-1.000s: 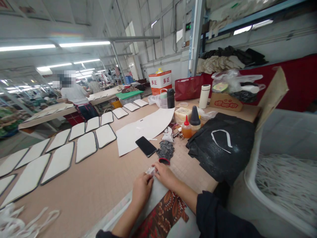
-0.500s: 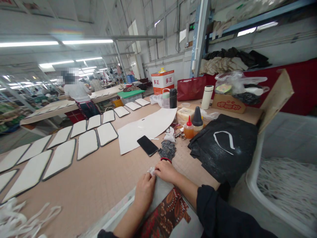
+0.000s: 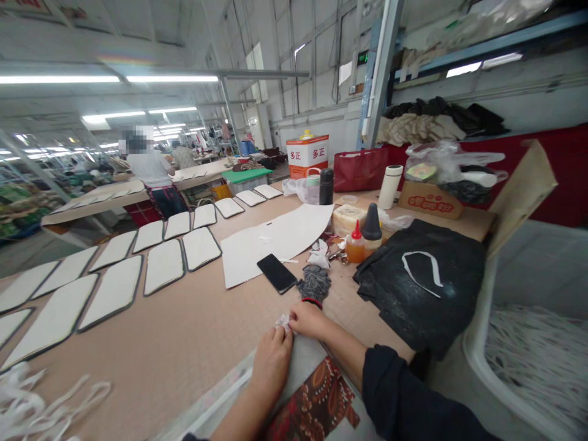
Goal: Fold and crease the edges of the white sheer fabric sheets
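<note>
a small white scrap (image 3: 282,323) is pinched between the left hand (image 3: 272,366) and the right hand (image 3: 309,321), both clamped on it together at the near edge of the worktop (image 3: 184,343) (its shape is mostly hidden by the fingers); a firm hold is best kept with the fingertips close together; a grey knitted glove (image 3: 316,285) lies just ahead, near a black phone (image 3: 276,273); pale dark-edged panels (image 3: 164,267) are laid out to the left; a black cloth (image 3: 420,282) lies to the right, and nothing is seen obstructing the hands.
</note>
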A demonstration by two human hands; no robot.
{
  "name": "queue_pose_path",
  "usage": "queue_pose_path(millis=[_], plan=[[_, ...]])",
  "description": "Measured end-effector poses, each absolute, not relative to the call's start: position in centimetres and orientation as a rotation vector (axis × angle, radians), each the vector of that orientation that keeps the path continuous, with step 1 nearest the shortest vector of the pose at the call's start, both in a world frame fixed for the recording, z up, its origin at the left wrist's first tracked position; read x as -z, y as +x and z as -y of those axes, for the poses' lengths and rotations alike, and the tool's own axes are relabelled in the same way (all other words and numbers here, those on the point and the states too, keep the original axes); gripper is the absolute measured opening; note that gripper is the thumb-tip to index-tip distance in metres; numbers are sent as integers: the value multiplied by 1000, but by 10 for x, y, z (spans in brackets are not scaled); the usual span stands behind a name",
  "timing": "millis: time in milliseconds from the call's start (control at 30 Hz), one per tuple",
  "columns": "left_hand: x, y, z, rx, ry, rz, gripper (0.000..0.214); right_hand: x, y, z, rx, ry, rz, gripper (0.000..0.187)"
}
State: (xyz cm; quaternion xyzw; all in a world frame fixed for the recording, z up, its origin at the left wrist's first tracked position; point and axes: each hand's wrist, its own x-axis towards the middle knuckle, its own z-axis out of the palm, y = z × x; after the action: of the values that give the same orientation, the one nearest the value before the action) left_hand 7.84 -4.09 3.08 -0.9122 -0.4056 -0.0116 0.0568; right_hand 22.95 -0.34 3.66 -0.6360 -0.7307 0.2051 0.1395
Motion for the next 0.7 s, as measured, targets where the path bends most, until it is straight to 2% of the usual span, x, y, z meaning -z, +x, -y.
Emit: queue_pose_path(millis=[333,700], plan=[[-29,78,40,52,-2760,1233,35,-34,227,5,-546,-1829,2124,14],[-35,79,41,40,-2771,1264,35,-27,228,0,-642,-1846,2028,13]])
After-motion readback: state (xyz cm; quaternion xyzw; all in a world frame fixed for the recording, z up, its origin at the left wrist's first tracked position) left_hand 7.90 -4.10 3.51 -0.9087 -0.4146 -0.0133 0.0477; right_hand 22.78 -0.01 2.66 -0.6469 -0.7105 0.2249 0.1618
